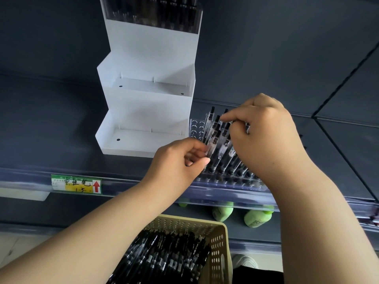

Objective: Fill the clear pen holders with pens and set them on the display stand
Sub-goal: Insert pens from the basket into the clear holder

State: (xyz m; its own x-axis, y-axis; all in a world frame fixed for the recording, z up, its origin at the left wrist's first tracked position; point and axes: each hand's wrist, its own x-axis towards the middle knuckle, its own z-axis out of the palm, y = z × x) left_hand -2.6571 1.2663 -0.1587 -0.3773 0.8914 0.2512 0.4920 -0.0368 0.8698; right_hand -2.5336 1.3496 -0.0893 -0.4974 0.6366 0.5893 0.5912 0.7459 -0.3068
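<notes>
On the shelf [61,130] beside the white display stand [147,111], the right hand [266,138] clasps a bunch of pens [224,144] above the clear pen holder [195,128], feeding the left hand [180,160], which pinches one pen [209,128], apparently to guide it into a hole.

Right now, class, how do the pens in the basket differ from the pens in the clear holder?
The basket pens lie heaped and untouched in the beige basket; the holder pens stand tilted in the clear holder, gripped by the left hand and right hand. Both sets look black-and-clear.
</notes>
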